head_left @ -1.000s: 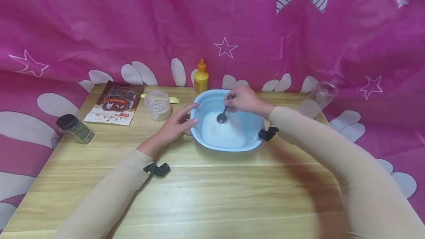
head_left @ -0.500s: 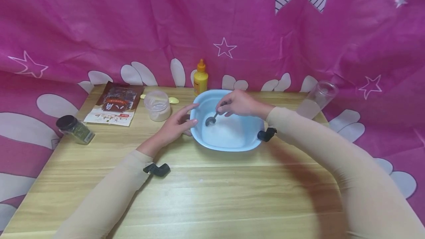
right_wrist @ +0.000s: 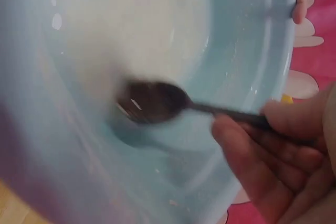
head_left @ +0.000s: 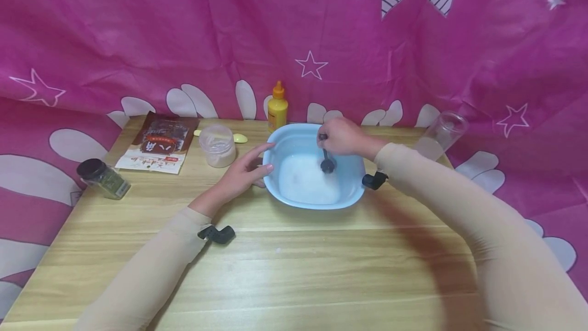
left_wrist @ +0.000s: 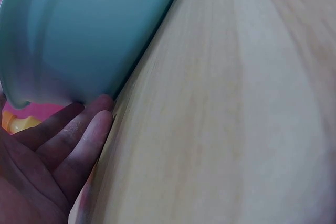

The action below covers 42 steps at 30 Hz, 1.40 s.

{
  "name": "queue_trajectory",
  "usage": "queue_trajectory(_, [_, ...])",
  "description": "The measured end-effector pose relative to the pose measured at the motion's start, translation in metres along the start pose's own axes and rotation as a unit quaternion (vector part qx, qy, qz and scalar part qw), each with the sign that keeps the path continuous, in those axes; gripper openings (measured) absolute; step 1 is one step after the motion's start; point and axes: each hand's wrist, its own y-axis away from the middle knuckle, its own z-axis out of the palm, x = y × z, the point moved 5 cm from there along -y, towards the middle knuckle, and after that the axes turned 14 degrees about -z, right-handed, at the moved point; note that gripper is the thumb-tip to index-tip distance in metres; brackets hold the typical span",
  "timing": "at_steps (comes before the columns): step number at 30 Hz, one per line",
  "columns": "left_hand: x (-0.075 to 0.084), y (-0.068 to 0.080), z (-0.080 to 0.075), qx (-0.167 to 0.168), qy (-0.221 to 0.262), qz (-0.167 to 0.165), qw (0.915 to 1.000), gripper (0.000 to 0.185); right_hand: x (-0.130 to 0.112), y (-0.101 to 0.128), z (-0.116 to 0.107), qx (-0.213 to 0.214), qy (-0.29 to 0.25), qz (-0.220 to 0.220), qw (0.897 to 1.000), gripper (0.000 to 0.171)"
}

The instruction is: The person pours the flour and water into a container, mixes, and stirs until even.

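A light blue plastic basin (head_left: pixel 280 194) stands on the table with a whitish, cloudy liquid in it. My right hand (head_left: pixel 341 137) pinches the handle of a dark metal spoon (head_left: pixel 327 166) over the basin's right part. Seen from the right wrist, the spoon's bowl (right_wrist: pixel 152 100) is blurred, tilted above the basin's inner wall. My left hand (head_left: pixel 242 171) rests against the basin's left side, thumb near the rim. In the left wrist view its fairly straight fingers (left_wrist: pixel 79 156) touch the basin's outer wall (left_wrist: pixel 89 40) low down, by the tabletop.
Behind the basin stands a yellow bottle (head_left: pixel 277 112) with an orange nozzle. To the left are a clear tub (head_left: pixel 218 147) of pale powder, a yellow spoon (head_left: pixel 240 138), a brown-and-white packet (head_left: pixel 158 142) and a black-lidded jar (head_left: pixel 104 179). A clear cup (head_left: pixel 438 137) is at the back right.
My right hand first moved left with the spoon, then swept back right, to the basin's right part. The left hand and the basin have stayed put.
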Motion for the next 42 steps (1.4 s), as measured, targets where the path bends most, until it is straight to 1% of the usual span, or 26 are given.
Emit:
queue_trajectory(2, [-0.001,0.000,0.000,0.001,0.000,0.000,1.0000,0.064,-0.001,-0.002,0.000,0.025,0.009,-0.001,1.000,0.017])
queue_trajectory(4, [-0.001,0.000,0.000,-0.001,0.001,0.000,1.0000,0.064,-0.003,-0.003,0.002,0.038,-0.006,-0.004,0.999,0.019])
queue_trajectory(7, [-0.001,0.000,0.000,-0.002,0.001,-0.002,1.0000,0.064,-0.009,-0.005,0.006,0.041,-0.031,-0.028,0.998,0.021])
queue_trajectory(10, [0.000,0.000,0.000,-0.004,-0.002,-0.003,1.0000,0.063,-0.014,-0.005,0.010,0.030,-0.070,-0.055,0.996,0.019])
queue_trajectory(13, [0.001,0.000,0.000,-0.005,-0.007,-0.003,1.0000,0.063,-0.017,-0.002,0.014,0.010,-0.120,-0.075,0.990,0.016])
queue_trajectory(17, [0.001,0.000,-0.001,-0.004,-0.007,-0.003,1.0000,0.063,-0.018,0.002,0.016,-0.017,-0.180,-0.087,0.980,0.009])
queue_trajectory(19, [0.001,0.000,-0.001,-0.004,-0.004,-0.003,1.0000,0.063,-0.017,0.004,0.016,-0.032,-0.204,-0.084,0.975,0.008])
queue_trajectory(21, [0.001,0.000,-0.001,-0.003,0.000,-0.003,1.0000,0.063,-0.015,0.006,0.015,-0.043,-0.202,-0.075,0.976,0.009])
queue_trajectory(24, [0.001,0.000,-0.001,-0.003,0.002,-0.003,1.0000,0.063,-0.011,0.008,0.011,-0.041,-0.163,-0.056,0.984,0.012])
queue_trajectory(27, [0.000,0.000,-0.001,-0.002,0.002,-0.004,1.0000,0.063,-0.006,0.008,0.006,-0.007,-0.107,-0.029,0.994,0.015])
queue_trajectory(29, [-0.001,0.000,-0.001,0.000,0.000,-0.006,1.0000,0.062,-0.003,0.008,0.003,0.024,-0.086,-0.011,0.996,0.016])
queue_trajectory(31, [-0.001,0.000,-0.001,0.001,-0.001,-0.008,1.0000,0.062,-0.001,0.007,0.002,0.052,-0.079,0.001,0.995,0.016])
queue_trajectory(33, [-0.002,0.000,-0.001,0.001,-0.002,-0.009,1.0000,0.062,-0.001,0.006,0.002,0.068,-0.082,0.000,0.994,0.016])
queue_trajectory(36, [-0.002,0.000,-0.001,-0.001,-0.002,-0.008,1.0000,0.062,-0.005,0.004,0.006,0.070,-0.103,-0.016,0.992,0.015])
queue_trajectory(39, [-0.002,-0.001,-0.001,-0.001,-0.003,-0.008,1.0000,0.062,-0.010,0.003,0.010,0.061,-0.126,-0.045,0.989,0.011])
queue_trajectory(42, [-0.002,-0.001,-0.001,0.001,-0.004,-0.009,1.0000,0.062,-0.015,0.004,0.013,0.042,-0.146,-0.070,0.986,0.009])
